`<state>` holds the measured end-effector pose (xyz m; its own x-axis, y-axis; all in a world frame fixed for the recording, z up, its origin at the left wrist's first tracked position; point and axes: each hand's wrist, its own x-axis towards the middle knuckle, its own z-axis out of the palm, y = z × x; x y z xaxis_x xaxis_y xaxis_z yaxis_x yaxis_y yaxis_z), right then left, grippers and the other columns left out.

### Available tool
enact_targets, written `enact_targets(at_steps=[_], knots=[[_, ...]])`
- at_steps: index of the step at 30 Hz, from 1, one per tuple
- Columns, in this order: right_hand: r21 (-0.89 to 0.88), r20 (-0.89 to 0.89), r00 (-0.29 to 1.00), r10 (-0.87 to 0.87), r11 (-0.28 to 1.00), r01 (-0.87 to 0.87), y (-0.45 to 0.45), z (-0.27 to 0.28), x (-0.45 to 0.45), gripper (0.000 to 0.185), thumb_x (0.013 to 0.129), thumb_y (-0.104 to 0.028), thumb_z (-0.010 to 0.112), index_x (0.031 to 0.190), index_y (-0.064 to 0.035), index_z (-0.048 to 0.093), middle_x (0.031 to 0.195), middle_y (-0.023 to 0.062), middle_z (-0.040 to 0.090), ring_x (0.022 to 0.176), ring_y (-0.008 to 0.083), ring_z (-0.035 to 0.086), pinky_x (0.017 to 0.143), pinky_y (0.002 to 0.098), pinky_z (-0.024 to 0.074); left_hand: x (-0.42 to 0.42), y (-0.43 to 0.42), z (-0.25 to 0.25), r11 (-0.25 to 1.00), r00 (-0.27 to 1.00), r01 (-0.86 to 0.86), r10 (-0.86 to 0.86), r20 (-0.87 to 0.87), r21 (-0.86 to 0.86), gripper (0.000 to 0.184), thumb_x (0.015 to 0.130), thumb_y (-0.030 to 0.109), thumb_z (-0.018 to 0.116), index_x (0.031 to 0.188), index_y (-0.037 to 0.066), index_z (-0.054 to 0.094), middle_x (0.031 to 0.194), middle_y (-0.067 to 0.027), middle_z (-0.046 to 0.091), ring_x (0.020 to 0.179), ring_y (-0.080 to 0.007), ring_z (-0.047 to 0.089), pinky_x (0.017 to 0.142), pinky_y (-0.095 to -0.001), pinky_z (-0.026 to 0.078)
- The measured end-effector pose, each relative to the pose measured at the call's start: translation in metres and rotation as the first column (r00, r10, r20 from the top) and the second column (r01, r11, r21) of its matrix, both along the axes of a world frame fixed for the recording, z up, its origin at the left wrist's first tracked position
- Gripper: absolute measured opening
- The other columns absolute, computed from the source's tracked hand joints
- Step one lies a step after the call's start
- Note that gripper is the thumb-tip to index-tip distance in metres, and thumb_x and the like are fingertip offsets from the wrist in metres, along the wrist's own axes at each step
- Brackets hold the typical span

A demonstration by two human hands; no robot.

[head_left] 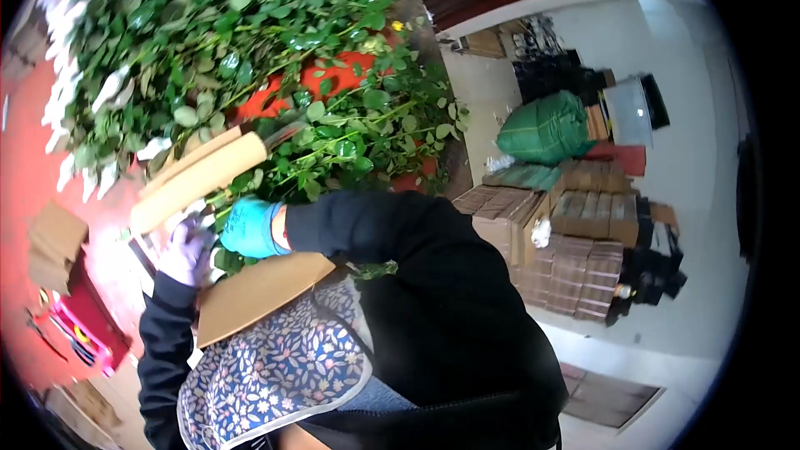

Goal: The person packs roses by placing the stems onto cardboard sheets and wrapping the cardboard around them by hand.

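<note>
My left hand (186, 252), in a pale purple glove, is bent around the lower end of a bundle beside a cardboard piece. My right hand (248, 227), in a turquoise glove, lies over green stems just to the right of it; its fingertips are hidden. Behind both hands a rolled tan cardboard piece (200, 179) lies at a slant. A flat brown cardboard sheet (262, 296) sits between my hands and the floral apron (292, 367). Leafy rose stems (358, 142) stretch out beyond my right hand.
A big heap of leafy stems (200, 33) with white-wrapped ends covers the red table (25, 158). At the left are a folded cardboard piece (57, 242) and a pink box (92, 317). Stacked cardboard boxes (571, 275) and a green sack (546, 127) stand at the right.
</note>
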<state>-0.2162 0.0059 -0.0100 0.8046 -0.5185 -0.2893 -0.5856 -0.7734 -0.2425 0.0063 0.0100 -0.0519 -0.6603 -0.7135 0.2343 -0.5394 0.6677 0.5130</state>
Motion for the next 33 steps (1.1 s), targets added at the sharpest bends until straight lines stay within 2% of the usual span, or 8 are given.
enact_targets(at_steps=[6,10,13,16,21,24,27,33], knots=[[0.04,-0.189,0.963,-0.192,0.978,0.203,0.004,0.02,-0.041,0.009,0.072,-0.015,0.065,0.076,-0.0108,0.072,0.074,0.0089,0.071,0.069,0.0284,0.069,0.052,0.0427,0.0503,0.012,-0.004,-0.037,0.913,0.995,0.011,0.032,-0.099,0.408,0.031,0.072,0.003,0.072,0.102,0.01,0.068,0.123,-0.0154,0.054,0.107,-0.0349,0.061,0.088,-0.0434,0.052],[0.015,-0.091,0.961,-0.262,0.964,0.265,0.014,0.026,-0.052,0.009,0.071,-0.014,0.065,0.076,-0.0105,0.072,0.074,0.0092,0.07,0.069,0.0284,0.069,0.054,0.0421,0.051,0.009,-0.007,-0.028,0.989,0.995,0.097,-0.099,0.015,0.113,0.031,0.073,0.002,0.071,0.103,0.009,0.068,0.124,-0.0153,0.053,0.111,-0.0361,0.059,0.091,-0.0436,0.051],[-0.028,-0.069,0.954,-0.293,0.956,0.292,0.019,0.02,-0.054,0.008,0.07,-0.015,0.065,0.073,-0.0108,0.071,0.072,0.0088,0.069,0.069,0.0279,0.068,0.055,0.042,0.0508,0.011,-0.01,-0.033,0.867,0.992,0.029,0.037,-0.121,0.498,0.034,0.073,0.0,0.071,0.105,0.009,0.067,0.123,-0.0162,0.053,0.112,-0.0359,0.058,0.091,-0.0432,0.051],[-0.067,-0.04,0.927,-0.372,0.927,0.369,0.019,0.031,-0.059,0.006,0.069,-0.015,0.064,0.068,-0.0105,0.069,0.067,0.0079,0.065,0.062,0.0275,0.064,0.05,0.0398,0.0469,0.006,-0.011,-0.026,0.876,0.981,0.08,0.016,-0.194,0.475,0.035,0.073,-0.001,0.07,0.106,0.008,0.066,0.123,-0.0173,0.054,0.112,-0.0361,0.058,0.091,-0.0433,0.051],[0.069,0.222,0.938,-0.268,0.963,0.259,0.012,0.013,-0.068,0.009,0.069,-0.018,0.065,0.074,-0.0103,0.067,0.07,0.0157,0.063,0.067,0.0347,0.064,0.058,0.045,0.05,0.012,-0.013,-0.046,0.97,0.988,0.146,-0.153,-0.022,-0.194,0.024,0.075,0.017,0.072,0.098,0.014,0.069,0.109,-0.0111,0.062,0.104,-0.0319,0.06,0.082,-0.0475,0.047],[0.06,0.06,0.987,-0.146,0.988,0.143,-0.003,0.024,-0.054,0.012,0.073,-0.016,0.064,0.077,-0.0083,0.073,0.075,0.0147,0.069,0.07,0.032,0.069,0.061,0.043,0.0538,0.006,-0.013,-0.014,0.997,0.996,0.08,-0.079,0.048,-0.004,0.023,0.077,0.019,0.073,0.099,0.016,0.07,0.12,-0.0093,0.058,0.102,-0.0283,0.062,0.074,-0.0415,0.051],[0.164,-0.121,0.992,-0.036,0.985,0.056,-0.01,0.042,-0.042,0.014,0.077,-0.016,0.064,0.083,-0.0072,0.074,0.082,0.014,0.072,0.076,0.0306,0.071,0.066,0.0411,0.0551,0.0,-0.008,0.008,0.98,0.997,0.061,-0.067,0.027,0.192,0.027,0.079,0.014,0.073,0.105,0.01,0.069,0.123,-0.0146,0.055,0.105,-0.0329,0.062,0.088,-0.0414,0.054],[0.267,-0.102,0.992,-0.08,0.958,0.105,-0.018,0.042,-0.024,0.014,0.076,-0.016,0.065,0.083,-0.0092,0.075,0.082,0.0125,0.072,0.077,0.0307,0.07,0.067,0.0418,0.0542,-0.005,-0.007,0.016,0.966,0.996,0.075,-0.063,-0.059,0.247,0.024,0.081,0.009,0.071,0.104,0.007,0.068,0.121,-0.0165,0.053,0.104,-0.0348,0.061,0.088,-0.0404,0.052]])
